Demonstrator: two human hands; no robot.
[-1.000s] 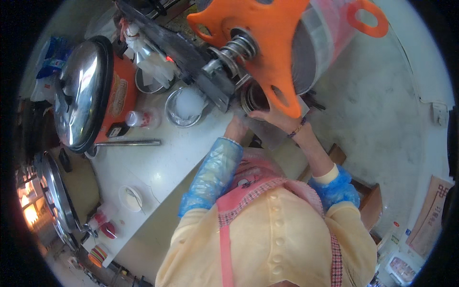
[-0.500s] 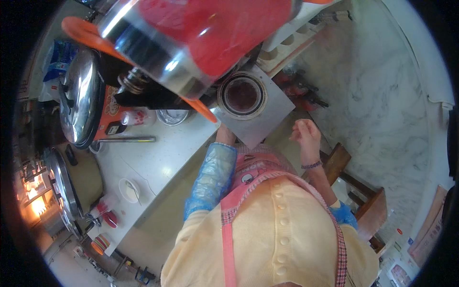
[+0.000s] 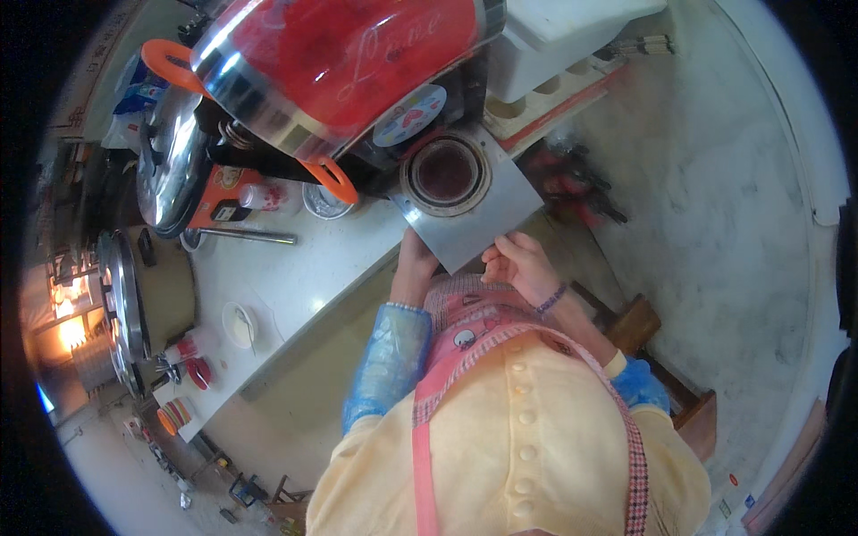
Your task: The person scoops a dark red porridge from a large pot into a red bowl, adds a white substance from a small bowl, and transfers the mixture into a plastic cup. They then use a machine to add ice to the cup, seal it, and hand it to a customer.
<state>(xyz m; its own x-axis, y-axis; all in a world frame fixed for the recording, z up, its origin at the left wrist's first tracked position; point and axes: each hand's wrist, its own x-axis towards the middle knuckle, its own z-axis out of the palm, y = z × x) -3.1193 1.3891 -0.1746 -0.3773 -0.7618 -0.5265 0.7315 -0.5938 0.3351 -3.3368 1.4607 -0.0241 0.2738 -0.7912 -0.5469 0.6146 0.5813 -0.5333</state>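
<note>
A square metal plate juts toward me at a slant, with a dark round ring set in it. My left hand reaches up beneath the plate's left edge. The plate covers its fingers. My right hand is at the plate's lower right edge, fingers curled in and fingertips close against the metal. Whether they grip the edge or something under it I cannot make out. Behind the plate stands a black machine with a heart sticker. A large red and steel pot with orange handles looms above.
On the white counter at left stand a metal bowl, a white bowl with a spoon, a clear red-printed cup and lidded pots. A fire burns far left. A wooden stool stands at right.
My right hand has moved left from open air to the plate's edge. My left forearm has shifted slightly left, and more of the left hand shows. The whole view has tilted somewhat.
</note>
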